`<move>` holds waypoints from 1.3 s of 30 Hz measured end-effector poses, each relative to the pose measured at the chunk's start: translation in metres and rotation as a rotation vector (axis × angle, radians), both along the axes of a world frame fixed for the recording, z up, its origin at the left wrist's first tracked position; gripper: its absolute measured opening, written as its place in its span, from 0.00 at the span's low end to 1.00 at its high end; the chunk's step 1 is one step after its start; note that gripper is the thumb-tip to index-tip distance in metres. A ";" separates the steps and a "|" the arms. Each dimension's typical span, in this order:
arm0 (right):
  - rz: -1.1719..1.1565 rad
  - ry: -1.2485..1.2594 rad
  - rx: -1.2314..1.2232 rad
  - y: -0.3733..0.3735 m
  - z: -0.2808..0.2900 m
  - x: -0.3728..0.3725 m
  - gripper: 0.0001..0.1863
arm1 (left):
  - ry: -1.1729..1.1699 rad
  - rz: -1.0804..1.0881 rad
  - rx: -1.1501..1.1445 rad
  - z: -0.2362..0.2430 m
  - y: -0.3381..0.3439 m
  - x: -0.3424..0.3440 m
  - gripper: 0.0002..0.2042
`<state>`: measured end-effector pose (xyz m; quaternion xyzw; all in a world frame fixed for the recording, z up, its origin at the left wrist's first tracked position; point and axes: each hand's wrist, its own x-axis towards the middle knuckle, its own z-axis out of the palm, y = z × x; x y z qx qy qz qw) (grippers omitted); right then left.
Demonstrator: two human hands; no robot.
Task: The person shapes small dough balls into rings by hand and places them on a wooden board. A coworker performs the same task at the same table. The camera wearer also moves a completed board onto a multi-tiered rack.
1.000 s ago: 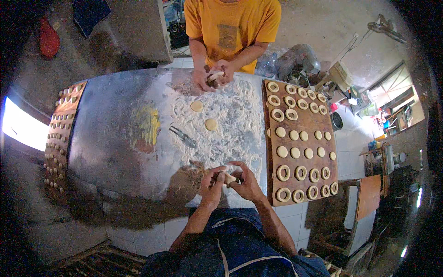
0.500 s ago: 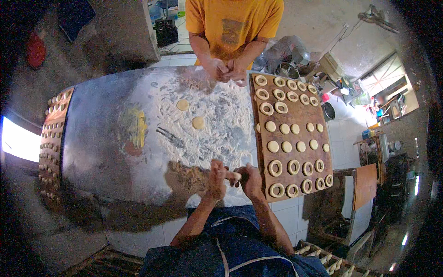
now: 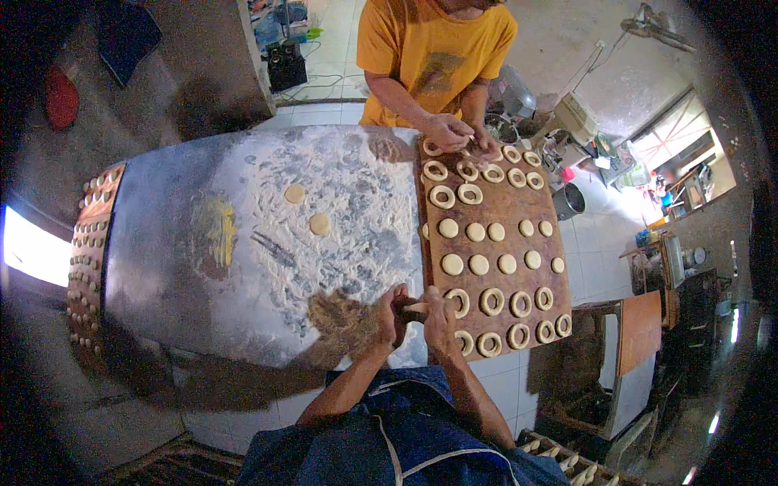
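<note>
Close to the table's front edge, my left hand (image 3: 391,317) and my right hand (image 3: 438,322) are side by side, both closed on a pale piece of dough (image 3: 416,308). Its full shape is hidden by my fingers. To the right of my right hand lies a brown wooden board (image 3: 519,243) with rows of dough rings (image 3: 492,301) and flat dough rounds (image 3: 478,265). Two more dough rounds, one farther (image 3: 294,193) and one nearer (image 3: 321,224), rest on the floured table to the far left of my hands.
The metal table (image 3: 162,251) is dusted with flour and has a yellow smear (image 3: 220,235). A second board (image 3: 87,235) with small dough pieces stands at its left end. Across the table, a person in a yellow shirt (image 3: 433,49) works over the board's far end.
The person across has moved right, from the floured table to above the far rings. My hands keep the dough between them and have turned slightly. The whole view has shifted.
</note>
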<state>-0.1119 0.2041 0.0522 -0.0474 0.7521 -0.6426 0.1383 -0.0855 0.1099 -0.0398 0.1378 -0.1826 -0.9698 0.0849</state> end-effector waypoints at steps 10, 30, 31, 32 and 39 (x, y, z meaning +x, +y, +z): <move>0.014 0.080 0.145 0.117 -0.022 -0.047 0.28 | -0.162 -0.102 -0.661 0.032 0.098 -0.050 0.24; -0.155 0.328 0.245 0.332 -0.003 -0.103 0.33 | 0.022 -0.215 -0.934 -0.011 0.308 -0.151 0.11; -0.198 0.379 0.250 0.338 0.000 -0.103 0.36 | 0.104 -0.239 -0.989 -0.010 0.316 -0.153 0.12; -0.267 0.367 0.141 0.346 -0.023 -0.099 0.33 | 0.258 -0.180 -1.218 -0.009 0.323 -0.150 0.14; -0.200 0.457 -0.153 0.399 -0.009 -0.118 0.14 | 0.172 -0.282 -1.438 -0.007 0.344 -0.170 0.19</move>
